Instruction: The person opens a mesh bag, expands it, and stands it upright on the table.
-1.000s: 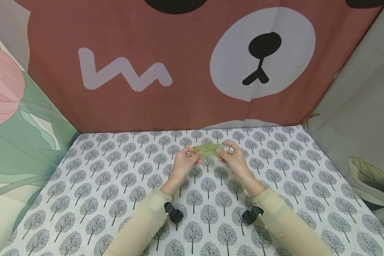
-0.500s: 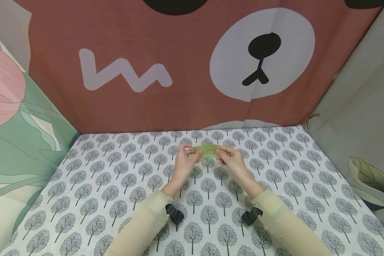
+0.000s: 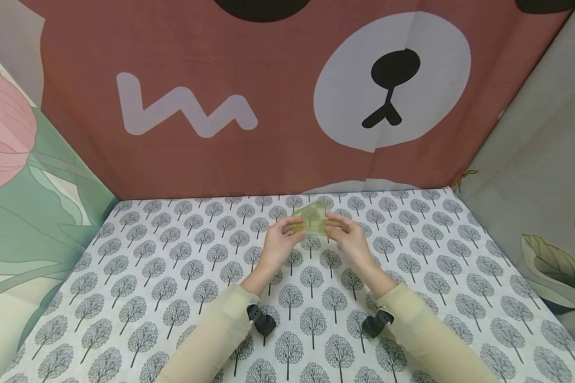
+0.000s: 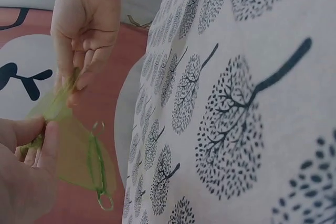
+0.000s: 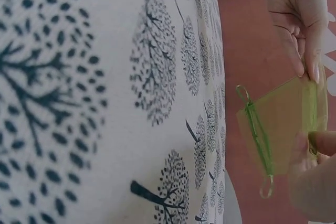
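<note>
A sheer yellow-green organza drawstring bag is stretched between the two hands above the cloth. My left hand pinches its left side between thumb and fingers, and my right hand grips the opposite side the same way. In the left wrist view the bag hangs down from the fingertips, its green drawstring gathered near the low end with a small loop at each side. From the right wrist view the drawstring also shows, and the bag's gripped edge is folded over between the hands.
A white cloth with dark tree prints covers the table. Behind it hangs a red-brown curtain with a bear face. Side drapes border the table. Black cameras sit on both wrists.
The bag, earlier a narrow strip in the head view, now spreads taller, its far part raised toward the back. Both hands stay nearly in place, their fingers shifted along the bag's sides.
</note>
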A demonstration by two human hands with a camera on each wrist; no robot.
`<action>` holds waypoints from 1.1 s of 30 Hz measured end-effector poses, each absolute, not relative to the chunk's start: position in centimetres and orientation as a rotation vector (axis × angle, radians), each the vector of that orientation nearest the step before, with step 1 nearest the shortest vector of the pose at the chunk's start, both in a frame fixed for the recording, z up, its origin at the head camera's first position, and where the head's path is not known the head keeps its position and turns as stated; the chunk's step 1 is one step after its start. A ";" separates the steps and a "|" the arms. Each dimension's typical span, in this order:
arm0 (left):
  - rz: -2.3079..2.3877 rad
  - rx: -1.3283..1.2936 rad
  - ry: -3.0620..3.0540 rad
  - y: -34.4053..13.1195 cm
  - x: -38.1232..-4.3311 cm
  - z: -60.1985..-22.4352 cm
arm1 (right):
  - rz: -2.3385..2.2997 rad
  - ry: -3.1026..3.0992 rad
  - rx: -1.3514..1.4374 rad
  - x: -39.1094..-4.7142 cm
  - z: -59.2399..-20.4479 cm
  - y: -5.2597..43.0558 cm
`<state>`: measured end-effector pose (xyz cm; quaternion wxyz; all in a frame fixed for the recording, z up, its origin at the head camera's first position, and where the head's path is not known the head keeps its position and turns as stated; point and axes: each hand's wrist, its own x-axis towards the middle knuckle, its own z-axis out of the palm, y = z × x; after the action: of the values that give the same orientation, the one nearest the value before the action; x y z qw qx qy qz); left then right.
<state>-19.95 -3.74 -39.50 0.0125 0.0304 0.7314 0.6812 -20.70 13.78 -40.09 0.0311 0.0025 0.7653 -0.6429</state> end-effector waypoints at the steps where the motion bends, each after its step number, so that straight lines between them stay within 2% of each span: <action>1: 2.118 0.098 2.277 -3.8 -19.9 -39.4 | -1.974 2.369 0.002 -20.7 -40.0 13.8; 16: 2.228 -0.033 2.315 -3.5 -20.3 -38.6 | -2.158 2.312 0.093 -20.8 -38.8 13.3; 33: 2.156 0.003 2.560 -3.2 -20.5 -39.0 | -2.101 2.389 0.083 -20.5 -38.7 12.4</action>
<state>-20.48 -3.18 -39.04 -0.1026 0.0009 0.7609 0.6407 -20.52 12.39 -38.69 -0.0205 0.0261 0.7504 -0.6601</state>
